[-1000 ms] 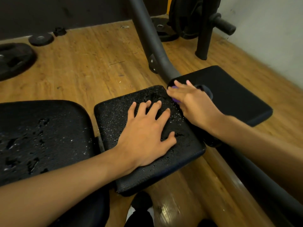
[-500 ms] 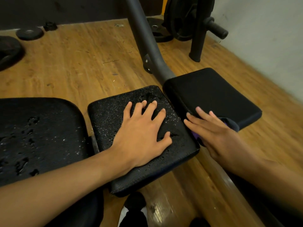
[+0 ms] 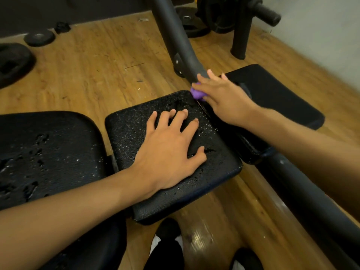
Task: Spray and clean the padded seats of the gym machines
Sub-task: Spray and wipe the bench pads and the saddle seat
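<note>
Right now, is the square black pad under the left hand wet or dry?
Wet. The square black padded seat glistens with small droplets around the left hand, which rests flat on it.

1. The place is a gym, in its weights corner.
2. Black padded seats (image 3: 132, 133) with pebbled vinyl covers sit side by side, mounted low over the floor.
3. A thick dark metal frame tube (image 3: 171, 32) of a machine rises at a slant between the pads.
4. Round black weight plates (image 3: 13, 63) lie flat on the floor at the left.
5. Further upright plates (image 3: 220, 14) hang on a stand with a jutting peg (image 3: 266, 13) at the back right.
6. The wooden plank floor (image 3: 97, 65) meets a plain pale wall (image 3: 321, 36).
</note>
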{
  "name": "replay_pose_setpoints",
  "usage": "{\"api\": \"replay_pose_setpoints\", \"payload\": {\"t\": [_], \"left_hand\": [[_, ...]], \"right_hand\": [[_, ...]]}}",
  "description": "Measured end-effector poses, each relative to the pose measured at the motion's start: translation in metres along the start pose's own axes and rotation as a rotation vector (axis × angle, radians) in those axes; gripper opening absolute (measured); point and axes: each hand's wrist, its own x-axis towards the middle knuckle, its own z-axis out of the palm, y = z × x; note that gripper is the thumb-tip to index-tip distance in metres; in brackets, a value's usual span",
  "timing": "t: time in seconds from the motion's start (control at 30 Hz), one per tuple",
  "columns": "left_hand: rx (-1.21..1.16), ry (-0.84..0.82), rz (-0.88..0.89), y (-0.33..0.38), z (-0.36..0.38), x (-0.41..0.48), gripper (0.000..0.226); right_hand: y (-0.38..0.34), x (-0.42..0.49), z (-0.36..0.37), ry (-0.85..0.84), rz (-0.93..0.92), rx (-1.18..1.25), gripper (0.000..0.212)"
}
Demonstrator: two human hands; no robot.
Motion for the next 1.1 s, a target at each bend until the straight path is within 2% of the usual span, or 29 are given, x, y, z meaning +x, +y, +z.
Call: {"api": "replay_pose_setpoints", "payload": {"t": [0.17,0.33,0.57,0.73,0.87,0.97,1.1], "left_hand": [[-0.002,-0.006,-0.005,-0.001,-0.001,0.000,0.077],[0.008,-0.013,-0.017,0.003,-0.003,-0.002,0.079],[0.000,0.004,-0.013,0.001,-0.001,-0.002,0.076],[-0.007,0.000,-0.010,0.001,-0.001,0.000,0.076],[-0.006,-0.007,-0.010,0.000,-0.001,0.000,0.076],[-0.006,-0.011,-0.012,0.001,-0.002,0.000,0.078],[-0.001,-0.016,-0.015,0.002,-0.003,-0.001,0.080]], "right_hand": [[-0.012,-0.114,-0.002,0.026,0.034,0.026,0.053],[-0.017,-0.182,0.006,0.143,0.111,0.081,0.058],[0.035,-0.153,-0.012,0.199,0.276,0.191,0.050],[0.090,-0.118,-0.024,0.181,0.483,0.156,0.050],[0.095,-0.099,-0.023,0.162,0.591,0.119,0.044],[0.061,-0.108,-0.015,0.167,0.526,0.092,0.046],[-0.018,-0.135,-0.002,0.131,0.286,0.136,0.050]]}}
